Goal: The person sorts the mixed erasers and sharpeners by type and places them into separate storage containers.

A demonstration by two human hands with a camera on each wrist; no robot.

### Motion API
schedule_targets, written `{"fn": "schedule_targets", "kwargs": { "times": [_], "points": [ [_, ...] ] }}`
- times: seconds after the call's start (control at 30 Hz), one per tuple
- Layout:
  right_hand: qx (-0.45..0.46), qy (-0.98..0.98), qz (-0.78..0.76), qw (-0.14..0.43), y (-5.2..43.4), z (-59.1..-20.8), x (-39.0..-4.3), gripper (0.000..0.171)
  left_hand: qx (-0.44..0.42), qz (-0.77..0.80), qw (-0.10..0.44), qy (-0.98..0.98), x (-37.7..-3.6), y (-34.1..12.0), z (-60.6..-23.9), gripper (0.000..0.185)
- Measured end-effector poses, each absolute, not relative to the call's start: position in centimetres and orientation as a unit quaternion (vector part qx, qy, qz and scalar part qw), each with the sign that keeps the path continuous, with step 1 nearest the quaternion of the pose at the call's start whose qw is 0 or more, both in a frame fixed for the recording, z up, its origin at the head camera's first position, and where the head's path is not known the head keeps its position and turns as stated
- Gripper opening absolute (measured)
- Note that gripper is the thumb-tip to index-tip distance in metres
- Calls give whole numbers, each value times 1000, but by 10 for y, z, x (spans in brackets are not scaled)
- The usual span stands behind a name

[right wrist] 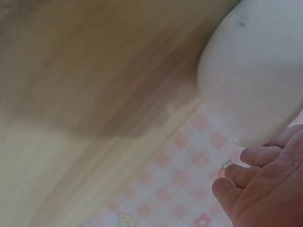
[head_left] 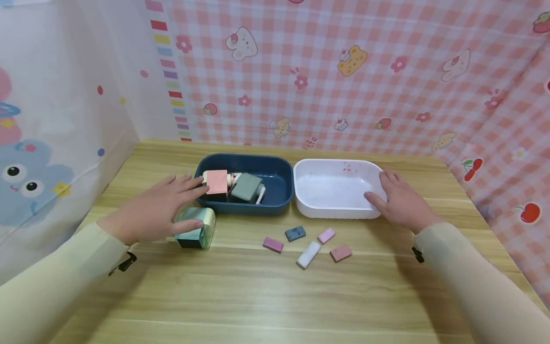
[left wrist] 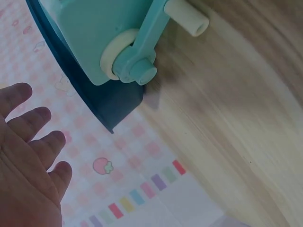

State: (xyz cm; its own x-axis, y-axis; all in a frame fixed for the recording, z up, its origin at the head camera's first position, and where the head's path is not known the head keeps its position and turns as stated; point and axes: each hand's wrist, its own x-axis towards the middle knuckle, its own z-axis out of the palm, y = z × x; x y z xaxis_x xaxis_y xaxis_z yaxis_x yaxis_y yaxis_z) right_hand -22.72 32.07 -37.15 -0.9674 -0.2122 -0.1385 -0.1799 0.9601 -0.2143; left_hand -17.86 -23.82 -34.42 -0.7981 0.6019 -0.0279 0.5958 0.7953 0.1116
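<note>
My left hand (head_left: 182, 203) lies flat with straight fingers over a mint-green crank pencil sharpener (head_left: 195, 229), thumb along its top, fingertips at the near-left corner of a dark blue bin (head_left: 279, 198). The left wrist view shows that hand (left wrist: 28, 161) spread and holding nothing, beside the sharpener (left wrist: 94, 33) and the bin (left wrist: 109, 104). My right hand (head_left: 388, 196) rests on the right rim of an empty white bin (head_left: 331, 210), thumb against the inner wall. In the right wrist view its fingers (right wrist: 265, 184) sit at the white bin (right wrist: 255, 80).
Inside the blue bin lie a pink sharpener (head_left: 216, 181) and a grey-green one (head_left: 246, 187). Several small erasers lie on the wooden table (head_left: 258, 296) in front of the bins: purple-pink (head_left: 273, 244), dark blue (head_left: 295, 233), pink (head_left: 326, 235), white (head_left: 308, 254), reddish (head_left: 341, 252). Patterned cloth walls enclose three sides.
</note>
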Motion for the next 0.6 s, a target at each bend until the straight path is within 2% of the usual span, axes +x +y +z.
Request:
{"fn": "schedule_targets", "kwargs": {
  "times": [0.27,0.6],
  "points": [
    [-90,986,-108,87,328,-383,-226,108,319,45,33,946,-168,-238,-352,86],
    [-88,984,-121,94,326,-383,-222,107,325,44,30,944,-157,-241,-362,82]
  ]
}}
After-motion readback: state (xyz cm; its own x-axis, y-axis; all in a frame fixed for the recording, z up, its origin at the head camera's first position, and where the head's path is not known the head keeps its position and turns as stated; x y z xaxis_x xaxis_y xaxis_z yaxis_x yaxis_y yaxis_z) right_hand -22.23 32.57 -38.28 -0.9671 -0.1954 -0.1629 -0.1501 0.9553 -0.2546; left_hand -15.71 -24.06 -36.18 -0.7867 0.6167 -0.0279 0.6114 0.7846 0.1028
